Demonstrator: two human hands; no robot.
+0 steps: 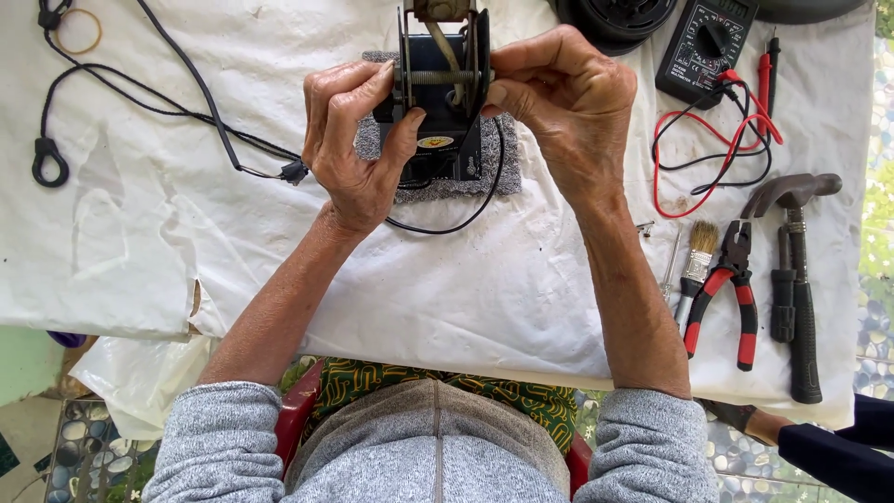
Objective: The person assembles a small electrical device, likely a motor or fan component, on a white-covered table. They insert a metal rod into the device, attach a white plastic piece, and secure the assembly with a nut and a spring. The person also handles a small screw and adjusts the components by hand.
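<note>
Both hands grip the dark motor unit (438,102) on the grey pad (503,172): left hand (358,154) fingers closed on its side, right hand (563,112) pinching the threaded rod (442,77), likely needing a careful twist.

Both forearms bare, grey sleeves pushed to elbows, reaching forward and converging. Left hand (352,149) curled, thumb out toward centre, fingers bent. Right hand (559,102) bent at wrist, fingertips pinched together pointing left. Hands near, not touching.
</note>
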